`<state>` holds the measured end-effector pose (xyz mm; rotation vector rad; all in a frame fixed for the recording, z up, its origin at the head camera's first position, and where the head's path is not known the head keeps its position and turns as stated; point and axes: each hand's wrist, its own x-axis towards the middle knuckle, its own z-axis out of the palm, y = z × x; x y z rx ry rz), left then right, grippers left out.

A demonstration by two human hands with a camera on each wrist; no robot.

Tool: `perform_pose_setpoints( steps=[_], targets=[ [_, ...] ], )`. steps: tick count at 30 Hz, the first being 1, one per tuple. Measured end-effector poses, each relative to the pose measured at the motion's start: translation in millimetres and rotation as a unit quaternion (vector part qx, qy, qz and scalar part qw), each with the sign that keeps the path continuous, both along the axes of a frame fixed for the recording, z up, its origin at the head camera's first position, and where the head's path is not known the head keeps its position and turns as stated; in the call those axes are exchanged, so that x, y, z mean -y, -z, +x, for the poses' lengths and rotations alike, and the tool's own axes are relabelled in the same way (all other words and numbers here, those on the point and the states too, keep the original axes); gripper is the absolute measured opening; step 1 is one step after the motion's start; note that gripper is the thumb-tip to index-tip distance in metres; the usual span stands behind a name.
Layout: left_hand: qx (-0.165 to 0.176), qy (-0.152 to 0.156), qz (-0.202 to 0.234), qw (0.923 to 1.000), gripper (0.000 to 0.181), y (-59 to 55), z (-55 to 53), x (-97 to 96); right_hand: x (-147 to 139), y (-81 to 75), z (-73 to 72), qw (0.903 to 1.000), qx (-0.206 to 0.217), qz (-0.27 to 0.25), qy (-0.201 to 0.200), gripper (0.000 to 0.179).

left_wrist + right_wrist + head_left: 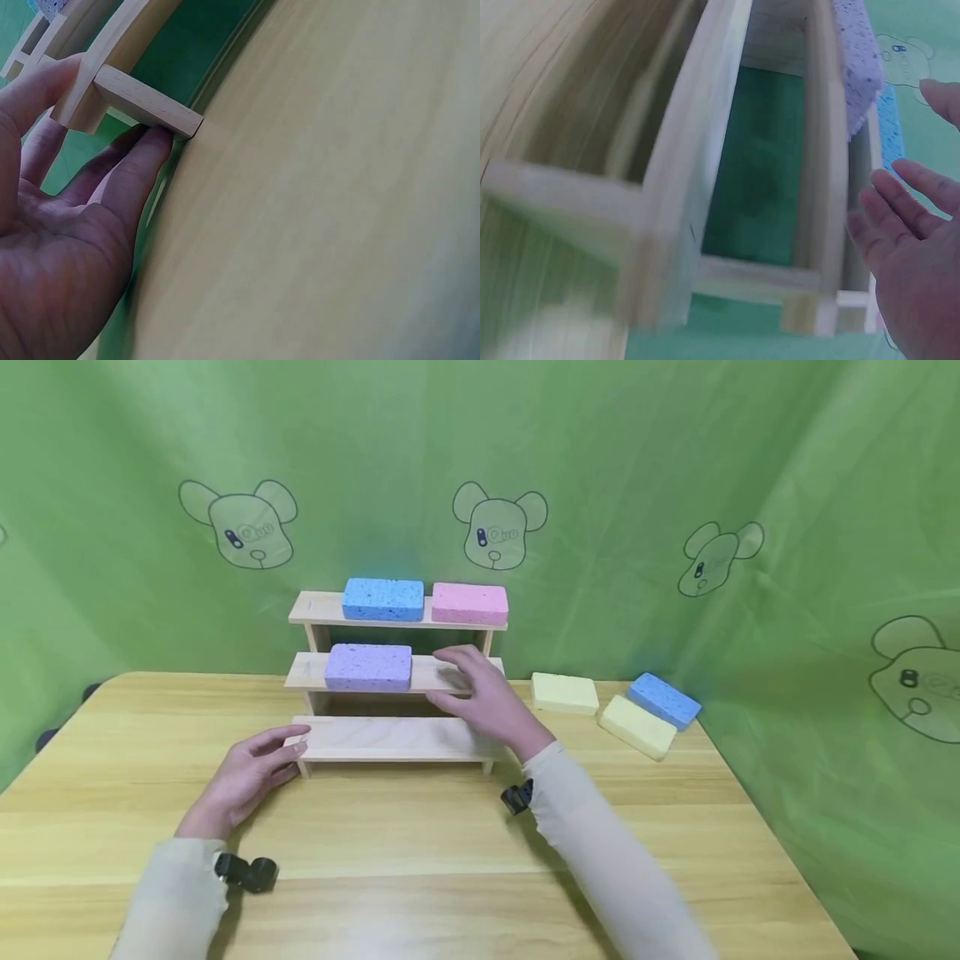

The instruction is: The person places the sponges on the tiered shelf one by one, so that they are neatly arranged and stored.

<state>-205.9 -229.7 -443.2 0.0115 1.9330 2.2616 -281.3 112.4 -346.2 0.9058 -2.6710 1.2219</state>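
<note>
A three-tier wooden shelf [397,741] stands on the table. My left hand [251,772] grips the left end of its lowest board, with fingertips against the leg [150,101] in the left wrist view. A purple sponge [367,668] lies on the left part of the middle board. My right hand [491,702] hovers by the right end of that board, thumb and fingers spread apart, holding nothing. On the top board, a blue sponge [382,600] and a pink sponge [470,603] sit side by side. The right wrist view shows the open palm [922,255] beside the boards.
To the right of the shelf lie a pale yellow sponge [564,693], a second yellow sponge [637,727] and a darker blue sponge [664,701] touching it. A green curtain [600,460] with bear-head drawings hangs behind and along the right side of the wood-grain table [390,877].
</note>
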Motion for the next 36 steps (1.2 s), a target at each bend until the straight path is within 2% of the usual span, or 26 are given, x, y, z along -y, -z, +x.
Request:
perform_pose_setpoints(
  steps=[2, 9, 15, 18, 24, 36],
  targets=[
    [0.001, 0.0, 0.001, 1.0, 0.036, -0.7, 0.7, 0.0, -7, -1.9, 4.6, 1.0, -0.006, 0.004, 0.001, 0.063],
    [0.002, -0.002, 0.002, 1.0, 0.038, -0.6, -1.0, -2.5, -32, -11.5, 16.1, 0.9989, 0.009, -0.04, -0.023, 0.054],
    [0.006, -0.005, -0.001, 1.0, 0.039, 0.9, 0.8, -2.5, -59, -15.8, 22.6, 0.9993, -0.013, -0.034, -0.01, 0.05],
    [0.009, -0.002, 0.0, 1.0, 0.038, 2.1, 1.7, -1.6, -74, -13.7, 25.4, 0.9995, -0.021, -0.021, 0.001, 0.048],
    [-0.007, 0.014, -0.006, 0.9999, 0.037, -0.2, -3.2, 2.9, -99, -10.8, 28.2, 0.9991, -0.022, 0.013, 0.034, 0.047],
    [0.0, 0.016, -0.007, 0.9999, 0.041, -1.6, -2.0, 2.1, -134, -0.7, 34.3, 0.9988, 0.004, 0.006, 0.048, 0.049]
  ],
)
